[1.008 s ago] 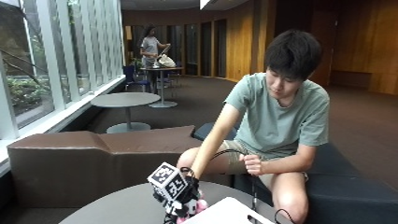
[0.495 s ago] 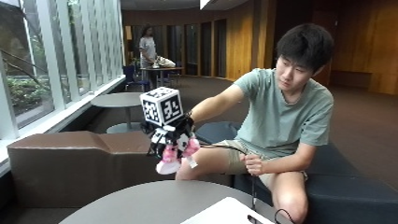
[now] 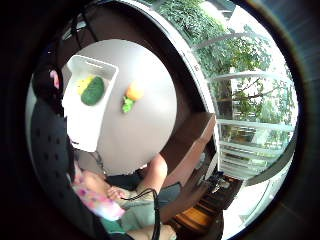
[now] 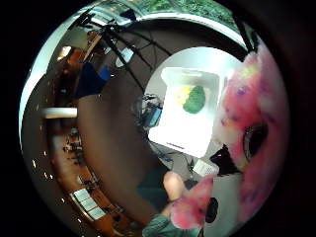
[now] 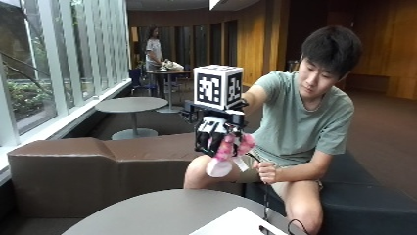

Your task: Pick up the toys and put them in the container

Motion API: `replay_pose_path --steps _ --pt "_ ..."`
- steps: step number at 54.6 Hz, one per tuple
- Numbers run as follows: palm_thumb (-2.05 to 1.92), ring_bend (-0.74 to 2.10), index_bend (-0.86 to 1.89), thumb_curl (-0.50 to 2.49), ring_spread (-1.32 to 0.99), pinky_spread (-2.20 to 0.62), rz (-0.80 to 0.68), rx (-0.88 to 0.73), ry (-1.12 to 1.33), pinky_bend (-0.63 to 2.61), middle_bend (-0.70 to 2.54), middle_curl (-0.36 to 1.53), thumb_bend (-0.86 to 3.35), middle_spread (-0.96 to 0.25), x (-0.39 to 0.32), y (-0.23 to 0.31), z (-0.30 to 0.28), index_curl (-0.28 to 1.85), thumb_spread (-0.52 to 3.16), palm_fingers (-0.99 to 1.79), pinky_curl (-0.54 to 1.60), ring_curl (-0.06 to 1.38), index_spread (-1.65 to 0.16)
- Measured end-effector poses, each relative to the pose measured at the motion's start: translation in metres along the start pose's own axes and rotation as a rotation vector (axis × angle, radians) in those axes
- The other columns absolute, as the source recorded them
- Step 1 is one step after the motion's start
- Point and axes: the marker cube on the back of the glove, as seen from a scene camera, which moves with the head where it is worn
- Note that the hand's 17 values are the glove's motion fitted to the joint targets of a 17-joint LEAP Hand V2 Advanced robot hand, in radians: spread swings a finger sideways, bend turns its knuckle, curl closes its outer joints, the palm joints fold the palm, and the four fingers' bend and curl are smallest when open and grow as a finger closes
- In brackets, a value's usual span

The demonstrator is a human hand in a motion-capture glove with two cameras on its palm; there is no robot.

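My gloved right hand point(image 5: 212, 133) is raised high above the round grey table point(image 5: 150, 213), its fingers curled round a pink plush toy point(image 5: 228, 152) that hangs below the palm. The same pink toy point(image 4: 252, 133) fills one side of the thumb side palm view and shows as a pink strip point(image 3: 95, 200) in the other. Far below on the table stands the white container point(image 3: 87, 107), holding a green toy point(image 3: 93, 90) and a yellow toy point(image 3: 83, 84). An orange and green toy point(image 3: 131, 95) lies on the table beside the container.
A brown bench point(image 5: 91, 171) curves behind the table. The person sits on it, with the bare left hand point(image 5: 264, 171) resting near a knee. A corner of the white container point(image 5: 238, 223) shows at the table's near edge.
My hand has lifted the pink toy from the table surface up to chest height, and it now sits a little higher and further right than half a second ago.
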Motion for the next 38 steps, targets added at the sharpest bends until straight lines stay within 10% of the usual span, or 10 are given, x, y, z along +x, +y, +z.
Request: replay_pose_path --steps 14,22,38 --pt "0.65 1.28 0.61 1.25 -0.46 -0.38 -0.057 -0.128 0.000 1.41 0.92 0.89 0.16 -0.28 -0.062 -0.015 0.037 0.48 0.14 0.55 0.53 0.82 -0.34" --pt "0.28 1.09 0.07 1.12 -0.30 -0.24 -0.087 -0.422 0.049 1.62 0.33 0.70 -0.07 -0.11 -0.069 -0.011 0.074 0.35 0.60 -0.55 0.56 0.75 -0.24" --pt "-0.03 0.60 0.03 0.71 -0.01 0.00 -0.018 -0.317 0.049 1.43 0.09 0.43 -0.05 0.08 -0.014 -0.015 0.043 0.19 1.10 -0.41 0.43 0.54 -0.20"
